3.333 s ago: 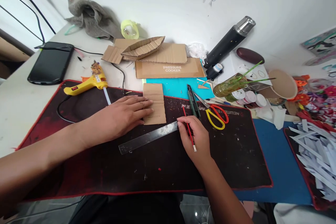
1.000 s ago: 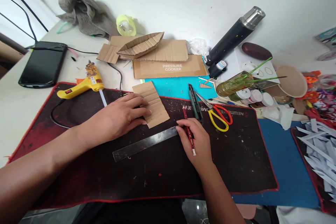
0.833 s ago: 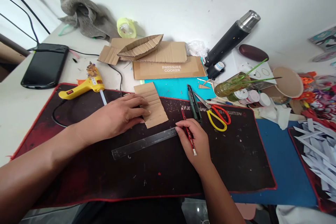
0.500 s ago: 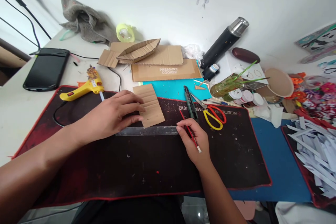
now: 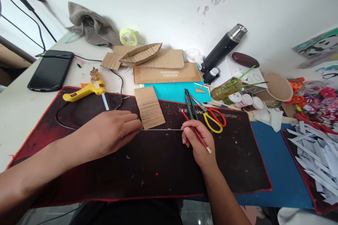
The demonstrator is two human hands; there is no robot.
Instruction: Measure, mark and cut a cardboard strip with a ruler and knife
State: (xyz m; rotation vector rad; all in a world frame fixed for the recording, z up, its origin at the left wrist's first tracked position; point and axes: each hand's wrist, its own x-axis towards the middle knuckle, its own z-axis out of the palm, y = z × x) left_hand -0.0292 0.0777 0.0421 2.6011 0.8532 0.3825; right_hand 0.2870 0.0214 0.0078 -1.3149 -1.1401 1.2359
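Note:
A steel ruler [image 5: 162, 129] stands on its edge on the dark desk mat [image 5: 148, 168], so it shows only as a thin line. My left hand [image 5: 111, 135] is closed on the ruler's left end. My right hand [image 5: 198, 144] grips a red pencil [image 5: 196, 134], and its fingertips touch the ruler's right end. A small ribbed piece of cardboard [image 5: 149, 107] lies loose on the mat just beyond the ruler, with neither hand on it.
Right of the cardboard lie a dark utility knife [image 5: 189, 102] and yellow-and-red scissors [image 5: 213, 119]. A yellow glue gun [image 5: 86, 89] rests at the mat's left corner. A cardboard boat [image 5: 141, 53], flat cardboard, a black flask [image 5: 224, 47] and paint pots sit behind; paper strips [image 5: 314, 154] lie right.
My left hand left the cardboard piece and took the ruler's left end. The ruler swung from slanted to level and tipped up onto its edge. The right hand kept the pencil.

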